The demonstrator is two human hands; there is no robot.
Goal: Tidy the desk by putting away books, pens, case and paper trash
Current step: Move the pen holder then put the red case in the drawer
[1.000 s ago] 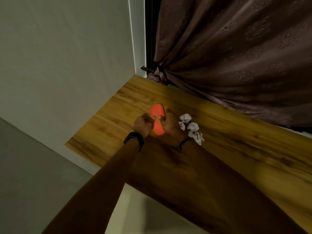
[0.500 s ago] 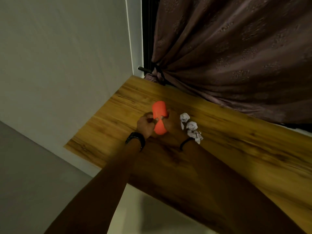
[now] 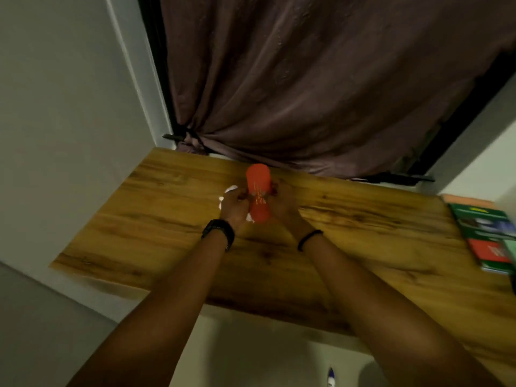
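Paper wads (image 3: pixel 231 189) now mostly hidden behind left hand (image 3: pixel 235 205), both hands clasping orange case (image 3: pixel 258 196).

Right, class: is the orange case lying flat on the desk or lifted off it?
Lifted. The orange case is gripped at its middle between the left hand and right hand, its far end raised above the desk.

Desk (image 3: pixel 173 236) left half bare, open approach from the front edge and left side. Middle blocked: both hands (image 3: pixel 234 203) (image 3: pixel 282 202) around the orange case (image 3: pixel 258 195), paper wads (image 3: pixel 230 189) just behind the left hand. Curtain (image 3: pixel 307 93) closes off the back edge. Books (image 3: pixel 488 236) stacked at the right end; bare wood between them and the hands.
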